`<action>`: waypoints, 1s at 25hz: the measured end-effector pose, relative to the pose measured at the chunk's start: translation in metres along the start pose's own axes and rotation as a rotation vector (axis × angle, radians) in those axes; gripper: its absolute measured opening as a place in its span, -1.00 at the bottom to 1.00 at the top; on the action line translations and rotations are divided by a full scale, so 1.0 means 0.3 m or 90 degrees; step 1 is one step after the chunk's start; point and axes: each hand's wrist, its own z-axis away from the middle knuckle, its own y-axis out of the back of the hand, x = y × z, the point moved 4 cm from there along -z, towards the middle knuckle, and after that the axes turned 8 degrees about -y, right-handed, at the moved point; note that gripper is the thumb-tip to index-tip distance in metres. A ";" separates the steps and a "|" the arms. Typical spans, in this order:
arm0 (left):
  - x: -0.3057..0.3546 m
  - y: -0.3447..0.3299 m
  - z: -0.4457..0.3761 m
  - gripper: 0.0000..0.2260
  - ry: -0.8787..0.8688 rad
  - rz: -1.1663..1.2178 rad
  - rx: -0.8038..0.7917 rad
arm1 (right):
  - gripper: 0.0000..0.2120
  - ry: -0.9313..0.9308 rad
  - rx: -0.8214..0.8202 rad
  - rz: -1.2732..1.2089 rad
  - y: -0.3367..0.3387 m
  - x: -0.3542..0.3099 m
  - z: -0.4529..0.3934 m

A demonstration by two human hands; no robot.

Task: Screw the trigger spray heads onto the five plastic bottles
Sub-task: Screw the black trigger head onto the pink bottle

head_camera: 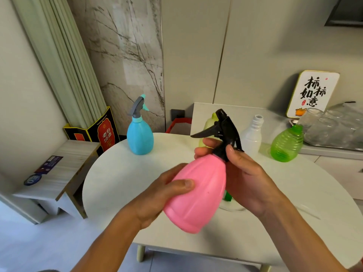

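My left hand (157, 195) grips the pink bottle (198, 193); my right hand (245, 173) pinches its black sprayer (224, 130). Beyond my left, the blue bottle (139, 137) looks finished; beyond my right, white bottle (252, 134) and green bottle (285, 144) stand headless.

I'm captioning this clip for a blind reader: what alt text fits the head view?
Above a round white table, the left hand holds a pink bottle while the right hand grips its black trigger spray head. Behind stand a blue bottle with its sprayer on and uncapped white and green bottles.
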 end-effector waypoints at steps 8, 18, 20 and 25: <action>-0.021 -0.083 0.002 -0.18 -0.099 -0.404 0.163 | -0.70 0.034 0.199 0.001 0.020 0.028 -0.017; -0.014 -0.071 0.013 -0.19 -0.116 -0.514 0.165 | -0.67 0.026 0.152 0.044 -0.003 0.015 -0.023; -0.017 -0.087 0.014 -0.18 -0.139 -0.576 0.215 | -0.64 0.043 0.246 0.097 -0.004 0.033 -0.030; -0.020 -0.052 -0.012 -0.17 -0.104 -0.327 0.003 | -0.78 -0.018 0.013 -0.029 -0.027 -0.009 -0.001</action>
